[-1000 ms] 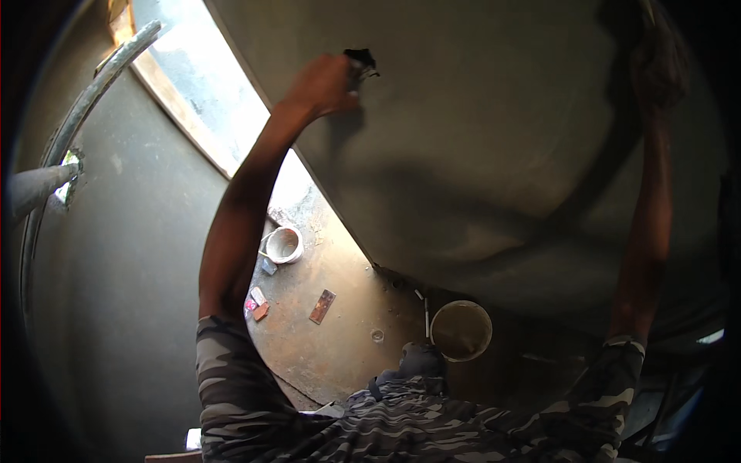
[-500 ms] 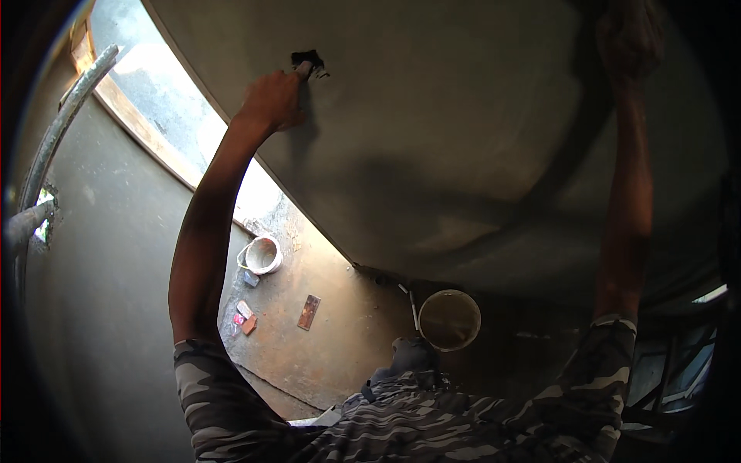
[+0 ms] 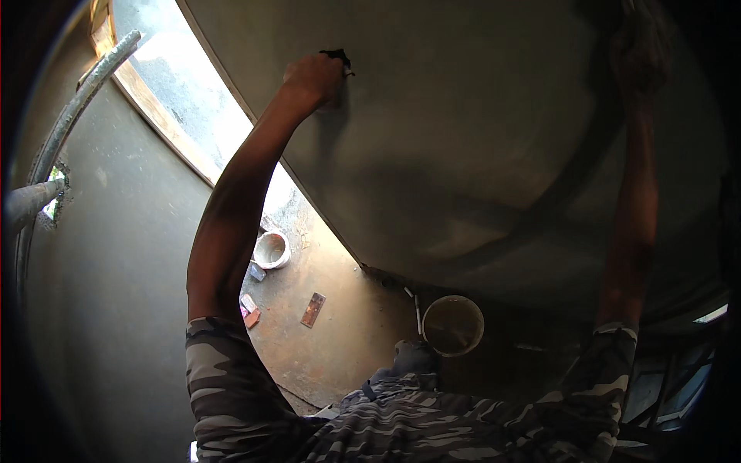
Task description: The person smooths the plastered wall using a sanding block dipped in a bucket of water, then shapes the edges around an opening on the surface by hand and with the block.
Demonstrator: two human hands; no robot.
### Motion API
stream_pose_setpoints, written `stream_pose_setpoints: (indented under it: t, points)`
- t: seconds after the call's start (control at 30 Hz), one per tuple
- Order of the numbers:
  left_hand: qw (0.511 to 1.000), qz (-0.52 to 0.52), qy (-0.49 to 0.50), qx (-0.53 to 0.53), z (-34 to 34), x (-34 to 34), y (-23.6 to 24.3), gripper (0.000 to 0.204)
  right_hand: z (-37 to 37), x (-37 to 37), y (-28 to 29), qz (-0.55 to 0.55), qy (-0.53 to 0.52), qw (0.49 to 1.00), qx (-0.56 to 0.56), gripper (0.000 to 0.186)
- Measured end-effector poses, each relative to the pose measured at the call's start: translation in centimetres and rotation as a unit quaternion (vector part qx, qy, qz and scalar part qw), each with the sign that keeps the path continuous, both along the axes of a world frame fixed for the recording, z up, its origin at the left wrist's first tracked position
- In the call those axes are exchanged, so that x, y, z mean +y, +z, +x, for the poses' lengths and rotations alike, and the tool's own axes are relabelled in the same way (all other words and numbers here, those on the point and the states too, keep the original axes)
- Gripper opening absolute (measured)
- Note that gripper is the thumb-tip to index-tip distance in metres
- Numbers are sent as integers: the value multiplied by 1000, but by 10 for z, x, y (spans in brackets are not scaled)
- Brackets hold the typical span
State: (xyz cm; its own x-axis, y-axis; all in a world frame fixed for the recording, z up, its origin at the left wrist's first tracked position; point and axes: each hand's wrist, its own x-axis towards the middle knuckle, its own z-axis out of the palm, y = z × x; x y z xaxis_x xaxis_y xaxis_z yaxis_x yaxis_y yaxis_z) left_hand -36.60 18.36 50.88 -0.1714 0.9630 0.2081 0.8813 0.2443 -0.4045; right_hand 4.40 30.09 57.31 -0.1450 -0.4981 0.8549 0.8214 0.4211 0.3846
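Observation:
My left hand (image 3: 312, 77) is up at a small jagged dark hole (image 3: 336, 58) in the grey plastered wall (image 3: 463, 108), its fingers closed on something I cannot make out and covering most of the hole. A little pale bit shows at the hole's right edge. High at the right, in shadow, my right hand (image 3: 639, 54) is closed against the same surface, round something narrow that is too dim to name.
A curved pipe (image 3: 96, 81) and a thicker one (image 3: 31, 197) stand out at the left wall. Below are a white bucket (image 3: 272, 251), a larger round bucket (image 3: 454, 326), a rusty plate (image 3: 312, 309), brick pieces (image 3: 252, 316) and a pale rod (image 3: 417, 312). An opening (image 3: 177, 85) admits daylight.
My left hand dipped just below the hole half a second ago and is now raised over it again. The view has shifted a little; my right hand stays high.

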Motion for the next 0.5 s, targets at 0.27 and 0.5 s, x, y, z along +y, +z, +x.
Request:
stream_pose_setpoints:
  t: [0.27,0.5]
  points:
    - [988,112,-30,-106,7,-84,6,22,6,-4,4,3,2,1000,-4,38]
    - [945,213,-62,-239,-7,-94,-5,33,12,22,12,86,-16,996,14,30]
